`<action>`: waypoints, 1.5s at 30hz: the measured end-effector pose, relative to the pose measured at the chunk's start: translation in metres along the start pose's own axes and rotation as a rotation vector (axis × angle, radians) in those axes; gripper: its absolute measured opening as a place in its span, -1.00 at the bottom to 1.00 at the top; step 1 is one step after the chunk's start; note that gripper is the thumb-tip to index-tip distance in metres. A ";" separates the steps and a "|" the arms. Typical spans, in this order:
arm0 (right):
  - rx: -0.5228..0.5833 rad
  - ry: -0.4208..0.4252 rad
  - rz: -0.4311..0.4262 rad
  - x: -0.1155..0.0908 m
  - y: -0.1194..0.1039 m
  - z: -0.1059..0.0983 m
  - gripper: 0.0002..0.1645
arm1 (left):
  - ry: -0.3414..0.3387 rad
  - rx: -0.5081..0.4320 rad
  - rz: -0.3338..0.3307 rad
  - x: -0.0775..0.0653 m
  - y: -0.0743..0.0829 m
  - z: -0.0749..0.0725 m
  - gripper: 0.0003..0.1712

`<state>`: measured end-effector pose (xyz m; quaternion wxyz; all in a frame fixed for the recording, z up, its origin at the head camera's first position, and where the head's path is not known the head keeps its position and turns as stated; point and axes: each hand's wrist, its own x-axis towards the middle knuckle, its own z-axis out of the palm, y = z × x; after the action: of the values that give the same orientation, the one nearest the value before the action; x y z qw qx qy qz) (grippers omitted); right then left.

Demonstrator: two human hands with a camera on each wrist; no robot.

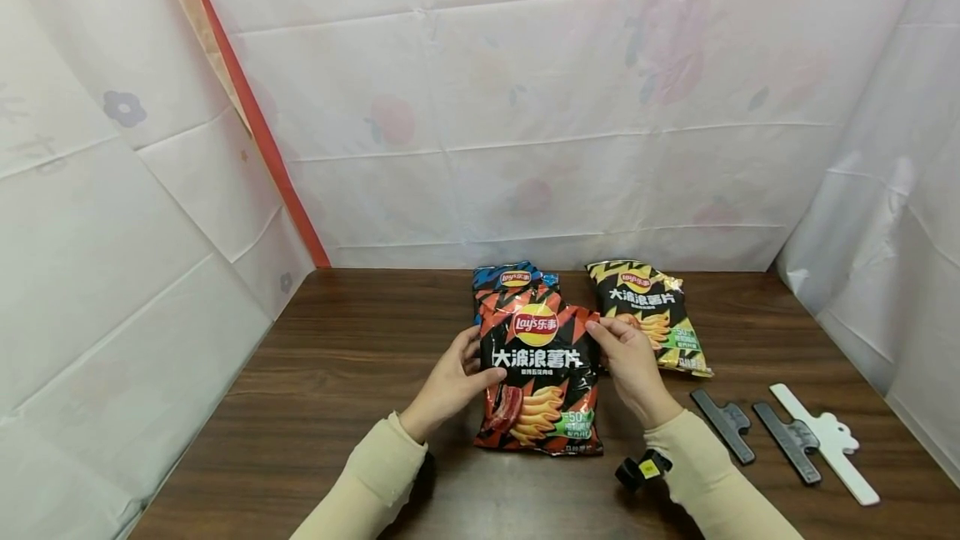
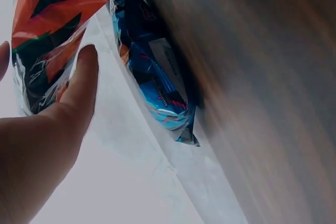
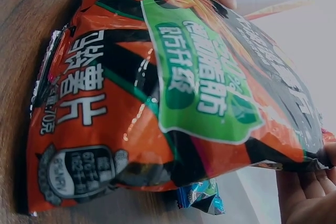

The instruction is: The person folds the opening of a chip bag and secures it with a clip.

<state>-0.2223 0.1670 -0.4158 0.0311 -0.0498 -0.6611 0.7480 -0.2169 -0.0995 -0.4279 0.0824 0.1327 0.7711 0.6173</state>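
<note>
A red and black Lay's potato chip bag (image 1: 540, 386) is held upright, tilted back, in front of the person, its lower edge at the tabletop. The left hand (image 1: 452, 377) grips its left side, thumb on the front and fingers behind. At the upper right corner the right hand (image 1: 632, 363) pinches it between thumb and fingers. In the right wrist view the red bag (image 3: 194, 77) fills most of the picture. Partly hidden behind it is a blue chip bag (image 1: 516, 277), also seen in the left wrist view as a blue bag (image 2: 157, 72).
A yellow and black chip bag (image 1: 643, 317) lies behind the right hand. Two dark clips (image 1: 722, 425) and a white clip (image 1: 825, 444) lie at the right of the brown wooden table (image 1: 300, 407). White cloth (image 1: 525, 107) hangs along the back and sides.
</note>
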 end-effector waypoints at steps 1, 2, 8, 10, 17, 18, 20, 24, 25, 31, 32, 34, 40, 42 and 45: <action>-0.001 0.000 0.000 0.000 0.000 0.000 -0.89 | 0.012 0.004 -0.006 0.000 0.001 -0.001 -0.05; 0.001 0.002 -0.001 0.000 0.000 0.000 -0.89 | 0.021 0.007 -0.008 0.000 0.003 -0.001 -0.06; 0.010 0.010 0.000 -0.001 -0.001 0.000 -0.87 | 0.068 0.025 0.019 0.004 0.009 -0.007 -0.18; 0.013 0.015 0.003 -0.001 -0.001 -0.001 -0.87 | 0.076 0.030 0.038 0.006 0.011 -0.009 -0.20; 0.035 0.024 0.022 0.000 -0.001 -0.001 -0.85 | 0.081 0.047 0.060 0.017 0.022 -0.019 -0.18; 0.037 0.024 0.021 0.000 -0.001 0.000 -0.85 | 0.081 0.047 0.057 0.018 0.024 -0.020 -0.18; 0.039 0.024 0.019 -0.001 -0.001 0.000 -0.83 | 0.083 0.050 0.047 0.022 0.029 -0.023 -0.16; 0.039 0.020 0.009 -0.002 -0.001 0.001 -0.82 | 0.087 0.075 0.026 0.028 0.038 -0.029 -0.16; 0.042 0.019 0.007 -0.002 -0.001 0.001 -0.82 | 0.085 0.084 0.027 0.029 0.040 -0.031 -0.17; 0.058 0.014 -0.005 -0.003 -0.003 0.001 -0.85 | 0.067 0.149 0.058 0.039 0.055 -0.036 -0.22; 0.058 0.011 -0.006 -0.004 -0.003 0.001 -0.86 | 0.064 0.157 0.065 0.041 0.058 -0.037 -0.23; 0.060 0.011 -0.003 -0.004 -0.004 0.001 -0.86 | 0.054 0.177 0.087 0.044 0.063 -0.037 -0.24; 0.058 0.008 0.005 -0.004 -0.003 0.001 -0.88 | 0.054 0.261 0.130 0.055 0.080 -0.035 -0.27; 0.059 0.011 0.005 -0.005 -0.003 0.001 -0.89 | 0.049 0.282 0.139 0.059 0.085 -0.033 -0.28; 0.064 0.013 0.003 -0.005 -0.003 0.001 -0.88 | 0.030 0.303 0.147 0.065 0.091 -0.028 -0.29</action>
<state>-0.2177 0.1656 -0.4123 0.0359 -0.0548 -0.6364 0.7686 -0.2776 -0.0869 -0.3305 0.0046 0.1901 0.8446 0.5004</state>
